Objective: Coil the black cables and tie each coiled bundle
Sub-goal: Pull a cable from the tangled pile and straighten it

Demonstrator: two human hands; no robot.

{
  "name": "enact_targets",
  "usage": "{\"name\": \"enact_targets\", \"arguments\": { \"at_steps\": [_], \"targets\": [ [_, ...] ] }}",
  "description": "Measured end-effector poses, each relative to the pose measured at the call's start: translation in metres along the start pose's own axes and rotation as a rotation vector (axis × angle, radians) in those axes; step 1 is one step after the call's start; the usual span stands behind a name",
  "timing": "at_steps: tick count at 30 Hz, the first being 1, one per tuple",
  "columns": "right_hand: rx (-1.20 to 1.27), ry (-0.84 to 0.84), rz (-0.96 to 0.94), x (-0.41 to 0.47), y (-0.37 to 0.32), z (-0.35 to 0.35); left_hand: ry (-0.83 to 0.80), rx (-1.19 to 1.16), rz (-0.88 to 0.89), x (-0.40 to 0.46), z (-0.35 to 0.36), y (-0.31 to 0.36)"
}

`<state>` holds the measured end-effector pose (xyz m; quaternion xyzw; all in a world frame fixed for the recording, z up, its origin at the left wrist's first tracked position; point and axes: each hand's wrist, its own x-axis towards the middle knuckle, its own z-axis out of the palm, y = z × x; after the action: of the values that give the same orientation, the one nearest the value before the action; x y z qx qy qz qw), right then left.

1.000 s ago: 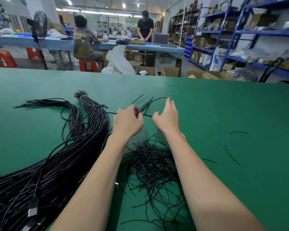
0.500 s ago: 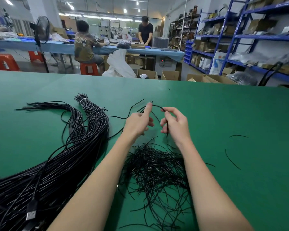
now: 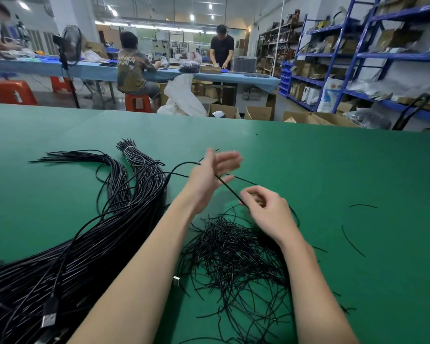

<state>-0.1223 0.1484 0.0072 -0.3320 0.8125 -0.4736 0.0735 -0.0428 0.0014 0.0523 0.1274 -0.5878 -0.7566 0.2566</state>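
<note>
black thin cable [image 3: 230,192] stretched taut between left hand [image 3: 209,177] and right hand [image 3: 266,209].

Black cables [image 3: 67,247] massed in a long glossy bundle on the green mat at left, running from the near left corner toward the centre, fanned at the far end into two tails, one bound by a pale tie [image 3: 127,149]. USB plug [image 3: 49,317] visible at the near end. One single cable [image 3: 230,191] lifted clear, stretched taut between both hands. Heap of short black tie wires [image 3: 233,254] lying loose and tangled at centre. Two stray tie wires [image 3: 353,240] apart to the right.
</note>
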Motion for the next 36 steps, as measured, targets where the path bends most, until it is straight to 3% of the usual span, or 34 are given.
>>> {"name": "enact_targets", "arguments": {
  "at_steps": [2, 3, 7, 10, 19, 27, 31, 36],
  "targets": [
    [0.229, -0.124, -0.035, -0.003, -0.010, 0.013, -0.092, 0.254, -0.021, -0.006, 0.002, -0.011],
    [0.295, -0.151, -0.052, -0.004, -0.011, 0.018, -0.114, 0.274, -0.039, -0.008, 0.001, -0.014],
    [0.180, -0.014, -0.123, -0.004, 0.003, 0.010, -0.011, -0.100, -0.101, -0.008, -0.011, -0.014],
    [0.170, -0.019, -0.102, -0.005, 0.012, -0.009, 0.105, -0.465, -0.105, -0.007, -0.025, -0.011],
    [0.117, -0.391, -0.099, -0.017, 0.001, -0.010, 0.076, -0.630, 0.020, -0.020, -0.011, -0.007],
    [0.110, -0.413, -0.109, -0.019, -0.009, -0.004, 0.016, -0.652, 0.035, -0.024, -0.008, -0.006],
    [-0.101, -0.364, -0.036, -0.020, -0.006, -0.003, -0.171, -0.689, 0.016, -0.031, -0.009, 0.000],
    [-0.259, -0.237, -0.016, -0.014, -0.013, -0.011, -0.612, -0.361, -0.192, -0.043, -0.021, 0.012]
  ]
}}
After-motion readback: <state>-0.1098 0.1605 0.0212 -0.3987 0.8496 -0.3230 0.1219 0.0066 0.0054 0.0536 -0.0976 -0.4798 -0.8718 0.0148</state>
